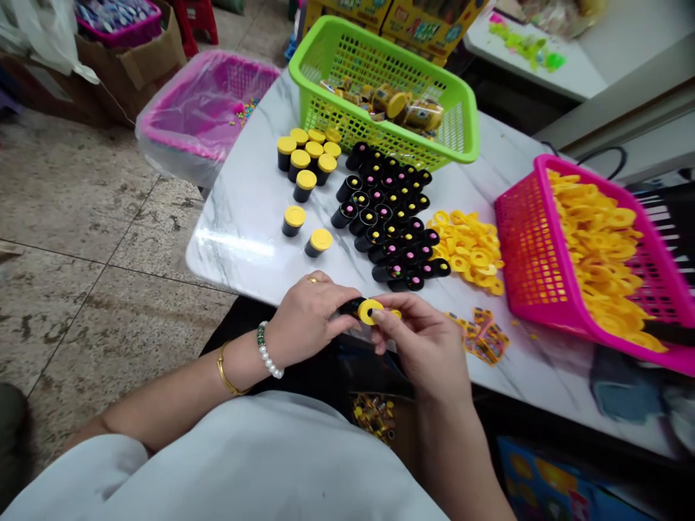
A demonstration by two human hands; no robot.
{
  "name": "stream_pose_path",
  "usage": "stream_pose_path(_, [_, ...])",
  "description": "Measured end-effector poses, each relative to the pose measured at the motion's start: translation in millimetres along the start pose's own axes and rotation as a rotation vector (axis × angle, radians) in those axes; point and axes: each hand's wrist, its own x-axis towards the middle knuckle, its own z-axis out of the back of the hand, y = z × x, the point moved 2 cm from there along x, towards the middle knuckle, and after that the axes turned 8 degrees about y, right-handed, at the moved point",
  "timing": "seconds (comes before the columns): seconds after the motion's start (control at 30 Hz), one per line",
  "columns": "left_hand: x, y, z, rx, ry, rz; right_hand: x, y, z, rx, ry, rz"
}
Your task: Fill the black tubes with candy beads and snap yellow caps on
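My left hand (315, 315) is closed around a small black cup (350, 310) at the table's front edge. My right hand (415, 333) pinches a yellow ring-shaped piece (370, 312) at the mouth of that cup; whether it is seated there I cannot tell. Another bit of yellow shows between the right fingers. Just beyond the hands stand many open black cups (391, 210) with pink or yellow bits inside. Several black cups with yellow caps (305, 181) are at the left. A pile of yellow rings (472, 250) lies right of the open cups.
A green basket (380, 119) with wrapped yellow items stands at the back of the white table (233, 231). At right is a pink basket (529, 246) full of yellow rings. Printed packets (489, 340) lie near my right hand. A plastic-lined pink basket (184, 116) stands beyond the left edge.
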Motion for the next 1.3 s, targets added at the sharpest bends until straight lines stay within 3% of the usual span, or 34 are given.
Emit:
stream_pose_path(0.33, [2,-4,4.4,0.004,0.041,0.089,4,2,-11,0.062,-0.052,-0.057])
stream_pose_path(0.43, [5,-12,13.3,-0.064,0.153,0.134,4,3,-11,0.080,-0.017,-0.100])
stream_pose_path(0.53, [12,-16,19.3,-0.228,0.247,0.245,7,2,-11,0.087,0.028,-0.135])
stream_pose_path(0.63, [20,-13,17.8,-0.329,0.205,0.384,10,0,-11,0.115,0.046,-0.116])
stream_pose_path(0.7, [22,-10,13.4,-0.364,0.209,0.408,11,-1,-12,0.145,0.026,-0.084])
stream_pose_path(0.8, [17,-11,8.9,-0.344,0.191,0.379,10,-1,-15,0.151,-0.008,-0.054])
stream_pose_path(1.0, [3,-14,4.1,-0.148,0.072,0.131,2,-6,-17,0.158,-0.119,0.019])
stream_pose_path(1.1, [2,-12,2.0,-0.155,0.045,0.150,-5,-12,-13,0.278,-0.147,0.038])
stream_pose_path(1.3, [6,-10,6.1,-0.192,0.095,0.183,-1,-8,-2,0.467,0.043,-0.078])
